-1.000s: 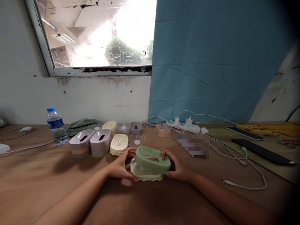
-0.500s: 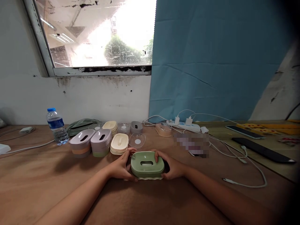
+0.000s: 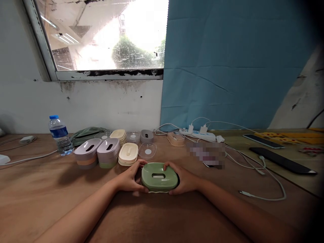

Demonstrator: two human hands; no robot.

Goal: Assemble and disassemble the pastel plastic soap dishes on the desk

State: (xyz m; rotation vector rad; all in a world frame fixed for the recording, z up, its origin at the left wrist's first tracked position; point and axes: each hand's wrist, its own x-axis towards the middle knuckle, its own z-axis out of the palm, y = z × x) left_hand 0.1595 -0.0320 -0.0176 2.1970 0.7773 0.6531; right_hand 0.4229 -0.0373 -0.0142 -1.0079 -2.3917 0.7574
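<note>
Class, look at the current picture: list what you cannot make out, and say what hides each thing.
Head view: most of the cream base, covered by the green lid; only a thin front edge shows.
Head view: what the pixelated item is, blurred by blocks of colour.
Head view: the rest of the white block, cut off by the left edge.

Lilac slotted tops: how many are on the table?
2: the left top sits over an orange band, nearer the bottle; the right top sits over a green band. Others could be hidden.
</note>
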